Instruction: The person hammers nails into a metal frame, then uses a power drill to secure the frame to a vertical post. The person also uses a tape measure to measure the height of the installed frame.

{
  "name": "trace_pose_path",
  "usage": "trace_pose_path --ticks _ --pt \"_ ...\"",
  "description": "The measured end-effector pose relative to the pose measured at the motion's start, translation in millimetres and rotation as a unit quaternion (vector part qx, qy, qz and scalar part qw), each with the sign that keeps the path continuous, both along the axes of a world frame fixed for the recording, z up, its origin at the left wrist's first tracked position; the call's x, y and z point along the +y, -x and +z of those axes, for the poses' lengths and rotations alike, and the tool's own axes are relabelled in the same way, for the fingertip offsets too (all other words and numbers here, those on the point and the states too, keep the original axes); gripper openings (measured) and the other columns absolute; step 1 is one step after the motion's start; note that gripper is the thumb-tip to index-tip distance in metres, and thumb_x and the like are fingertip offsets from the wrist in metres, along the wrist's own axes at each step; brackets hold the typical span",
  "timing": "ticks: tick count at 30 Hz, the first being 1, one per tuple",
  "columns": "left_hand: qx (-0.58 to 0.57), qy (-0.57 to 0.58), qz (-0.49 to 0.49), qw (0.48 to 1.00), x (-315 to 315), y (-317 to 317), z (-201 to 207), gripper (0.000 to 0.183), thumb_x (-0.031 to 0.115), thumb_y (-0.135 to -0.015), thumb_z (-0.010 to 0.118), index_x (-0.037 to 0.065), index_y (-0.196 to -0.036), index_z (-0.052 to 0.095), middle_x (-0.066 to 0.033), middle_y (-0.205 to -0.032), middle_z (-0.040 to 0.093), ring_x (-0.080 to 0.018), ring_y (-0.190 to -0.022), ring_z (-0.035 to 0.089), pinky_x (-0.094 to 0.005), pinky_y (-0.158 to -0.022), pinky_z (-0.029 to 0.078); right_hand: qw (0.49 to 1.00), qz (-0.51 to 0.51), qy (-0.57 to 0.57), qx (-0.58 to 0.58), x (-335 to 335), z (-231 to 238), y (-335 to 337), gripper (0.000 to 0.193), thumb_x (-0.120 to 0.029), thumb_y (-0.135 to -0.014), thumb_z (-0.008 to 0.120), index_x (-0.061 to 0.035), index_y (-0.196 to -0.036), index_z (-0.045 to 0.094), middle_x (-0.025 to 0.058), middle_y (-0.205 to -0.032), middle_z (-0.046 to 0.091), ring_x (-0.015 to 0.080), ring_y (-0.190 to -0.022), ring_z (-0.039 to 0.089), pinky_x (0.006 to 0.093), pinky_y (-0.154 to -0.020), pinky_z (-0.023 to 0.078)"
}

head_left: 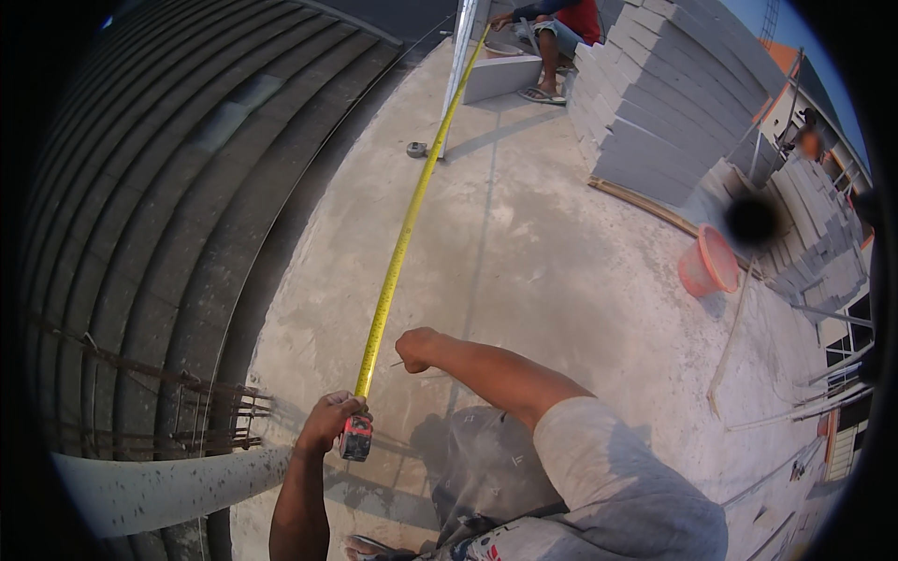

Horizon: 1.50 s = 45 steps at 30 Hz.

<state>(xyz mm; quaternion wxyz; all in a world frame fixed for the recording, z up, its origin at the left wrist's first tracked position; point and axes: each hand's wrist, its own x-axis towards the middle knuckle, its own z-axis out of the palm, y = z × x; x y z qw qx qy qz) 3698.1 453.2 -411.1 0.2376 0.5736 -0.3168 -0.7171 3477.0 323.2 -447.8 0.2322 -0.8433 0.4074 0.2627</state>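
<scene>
My left hand (332, 419) is closed on a tape measure (356, 438) with a red and black case. Its yellow blade (398, 257) runs out straight across the concrete floor, away from me. At the far end, another person's hand (500, 21) is at the blade. My right hand (417, 350) is in a fist to the right of the blade, apart from it. A thin dark stick-like thing (397, 363) pokes out of that fist; its kind is too small to tell.
A second, round tape case (417, 150) lies by an upright metal strip (456, 79). Grey blocks (645, 103) are stacked at far right, near a pink bucket (708, 262). Along the left, the slab edge borders a ribbed roof (178, 187), with rusty rebar (220, 402) and a white pipe (178, 491).
</scene>
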Motion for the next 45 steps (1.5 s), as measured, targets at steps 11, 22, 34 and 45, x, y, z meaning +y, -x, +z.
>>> trace_pose_path --ticks 11,22,34,45 --pt "0.003 0.001 -0.004 1.0 10 -7 -4 0.017 0.016 -0.092 0.06 0.0 -0.088 0.061 -0.0064 -0.074 0.065 -0.0119 -0.064 0.061 -0.0268 -0.059 0.049 1.0 0.018 0.002 -0.006 3 2 -11 0.026 -0.008 -0.072 0.056 -0.0023 -0.092 0.072 0.0186 -0.099 0.07 0.0328 -0.096 0.068 0.043 -0.079 0.055" --pt "0.021 -0.028 -0.002 0.999 14 -22 11 0.019 0.017 -0.092 0.061 -0.001 -0.089 0.06 -0.009 -0.076 0.065 -0.0172 -0.066 0.066 -0.0304 -0.061 0.053 1.0 0.004 0.01 0.004 2 -5 -10 0.027 -0.01 -0.075 0.055 -0.0063 -0.097 0.071 0.0153 -0.101 0.07 0.0325 -0.098 0.067 0.043 -0.081 0.055" --pt "-0.031 0.027 -0.048 0.998 13 -26 -2 0.019 0.018 -0.091 0.061 0.0 -0.086 0.059 -0.0117 -0.076 0.065 -0.02 -0.064 0.066 -0.0342 -0.062 0.055 1.0 0.016 0.002 0.012 3 -11 -13 0.03 -0.011 -0.075 0.056 -0.0067 -0.101 0.069 0.0154 -0.102 0.069 0.0341 -0.098 0.066 0.0439 -0.082 0.054" --pt "0.001 -0.006 -0.05 0.999 8 -21 20 0.018 0.02 -0.092 0.061 0.003 -0.085 0.062 -0.0056 -0.075 0.067 -0.0132 -0.064 0.064 -0.0268 -0.062 0.05 0.999 -0.02 0.014 -0.031 -1 -2 -8 0.03 -0.01 -0.075 0.057 -0.0053 -0.103 0.065 0.0169 -0.102 0.068 0.0351 -0.099 0.065 0.0458 -0.082 0.053"
